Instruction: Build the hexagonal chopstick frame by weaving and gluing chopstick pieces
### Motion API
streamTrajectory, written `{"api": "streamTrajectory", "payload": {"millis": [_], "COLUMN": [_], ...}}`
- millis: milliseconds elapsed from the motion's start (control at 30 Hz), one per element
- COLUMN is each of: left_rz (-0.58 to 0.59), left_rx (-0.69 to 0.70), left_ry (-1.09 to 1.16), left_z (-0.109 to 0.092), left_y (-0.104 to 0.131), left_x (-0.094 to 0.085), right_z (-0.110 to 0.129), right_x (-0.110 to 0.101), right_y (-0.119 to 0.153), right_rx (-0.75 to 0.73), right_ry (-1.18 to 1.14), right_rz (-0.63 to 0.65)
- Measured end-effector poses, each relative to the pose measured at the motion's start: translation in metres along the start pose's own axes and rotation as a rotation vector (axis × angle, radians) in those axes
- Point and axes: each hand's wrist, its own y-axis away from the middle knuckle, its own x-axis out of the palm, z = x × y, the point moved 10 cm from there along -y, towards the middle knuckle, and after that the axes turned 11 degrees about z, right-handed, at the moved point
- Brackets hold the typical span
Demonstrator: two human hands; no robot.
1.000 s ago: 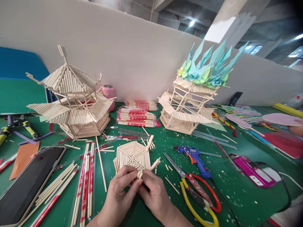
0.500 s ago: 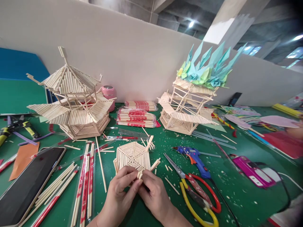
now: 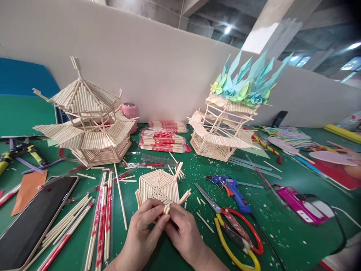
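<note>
2 hands, left grip (image 3: pixel 143 222) and right grip (image 3: pixel 182 227) seemingly pinching hexagonal stick panel (image 3: pixel 159 186), scissors (image 3: pixel 237 233) beside, wrapped chopsticks (image 3: pixel 101 218) left

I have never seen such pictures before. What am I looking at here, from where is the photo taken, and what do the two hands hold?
The picture comes from a camera worn on a person's head, looking down at a green table. No machine is here, only two bare hands. The left hand and the right hand together pinch the near edge of a flat hexagon panel made of wooden sticks. Behind stand a finished stick pagoda and a second stick tower topped with paper cranes. Nearby lie scissors, a blue glue gun, wrapped chopsticks and a phone.
</note>
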Motion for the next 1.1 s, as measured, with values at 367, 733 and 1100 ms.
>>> {"api": "streamTrajectory", "payload": {"millis": [367,733,1100], "left_rz": [0.010,0.002,0.012], "left_rx": [-0.003,0.013,-0.018], "left_ry": [-0.020,-0.029,-0.064], "left_z": [-0.0001,-0.0016,-0.0050], "left_y": [-0.0004,0.0000,-0.0014], "left_x": [0.0008,-0.0003,-0.0011], "right_z": [-0.0016,0.0005,0.0046], "right_x": [0.0013,0.0004,-0.0004], "right_y": [-0.0002,-0.0002,-0.0005], "right_rx": [0.011,0.003,-0.010], "right_ry": [0.009,0.008,-0.046], "right_rz": [0.003,-0.001,0.017]}}
